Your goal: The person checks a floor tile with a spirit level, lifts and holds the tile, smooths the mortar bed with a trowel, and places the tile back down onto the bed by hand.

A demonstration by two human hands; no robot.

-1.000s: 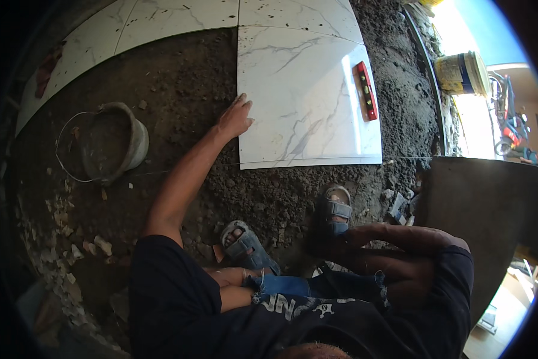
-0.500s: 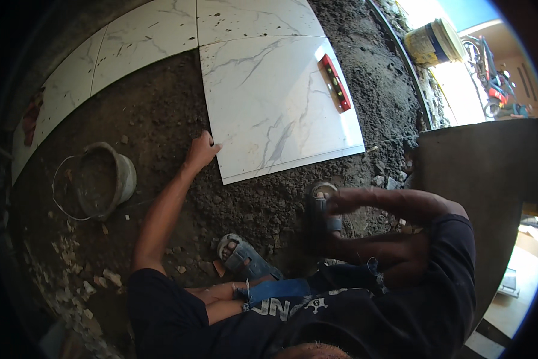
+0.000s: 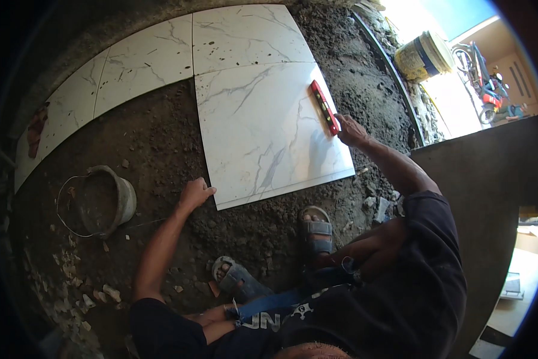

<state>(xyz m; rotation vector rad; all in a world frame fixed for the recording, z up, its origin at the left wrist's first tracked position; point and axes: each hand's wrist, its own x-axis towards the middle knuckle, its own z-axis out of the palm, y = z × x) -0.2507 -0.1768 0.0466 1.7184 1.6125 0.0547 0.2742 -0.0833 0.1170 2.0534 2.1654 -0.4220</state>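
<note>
A large white marble-look tile lies on a dark mortar bed. A red spirit level rests along the tile's right side. My right hand is stretched out and touches the near end of the level. My left hand rests with curled fingers on the mortar at the tile's near left corner. My feet in grey sandals stand on the mortar below the tile.
More laid white tiles run along the far side. A dirty bucket sits at the left among rubble. A yellow and blue bucket stands at the back right by a bright doorway. A dark slab lies on the right.
My right hand has come up from near my knee and reached the red level. My left hand has slid down to the tile's near left corner. The view has shifted.
</note>
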